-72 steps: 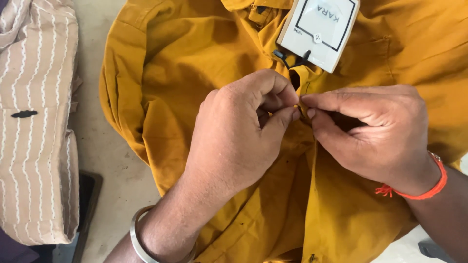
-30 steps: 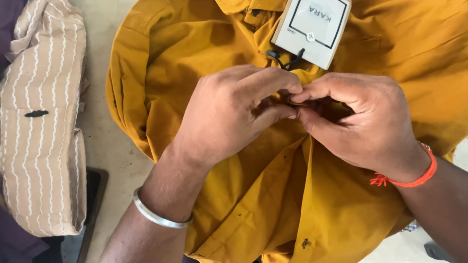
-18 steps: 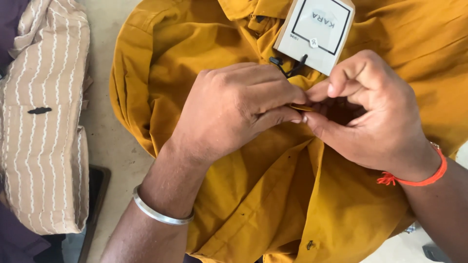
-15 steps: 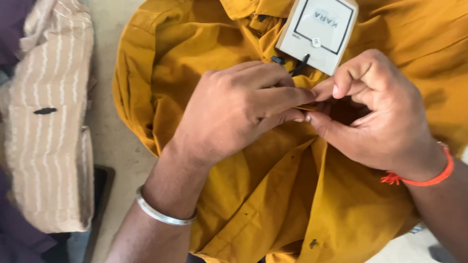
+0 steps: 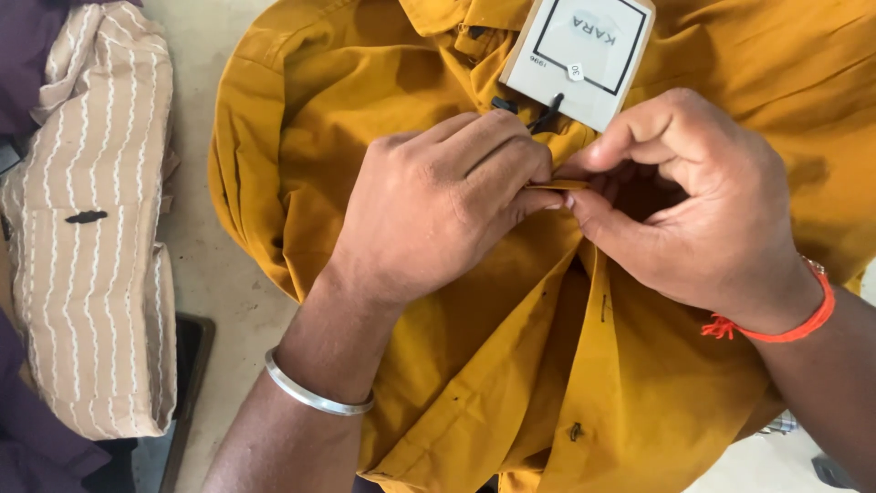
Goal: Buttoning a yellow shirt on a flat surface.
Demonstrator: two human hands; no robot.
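Observation:
A mustard-yellow shirt (image 5: 474,365) lies front-up on the table, its front partly unbuttoned below my hands. A white card tag (image 5: 578,57) with a black square outline hangs at the collar. My left hand (image 5: 438,210) pinches the left edge of the shirt's front placket between thumb and fingers. My right hand (image 5: 703,210) pinches the opposite edge, fingertips meeting the left hand's just below the tag. A steel bangle is on my left wrist, a red thread on my right. The button between my fingertips is hidden.
A beige garment with white wavy stripes (image 5: 96,228) lies folded at the left. Dark purple cloth (image 5: 36,55) shows at the far left edge. A dark flat object (image 5: 187,365) lies on the light tabletop (image 5: 219,274) beside the shirt.
Both hands have stayed pinched on the shirt's placket near the collar. My right hand's fingers have curled higher. The view has shifted slightly.

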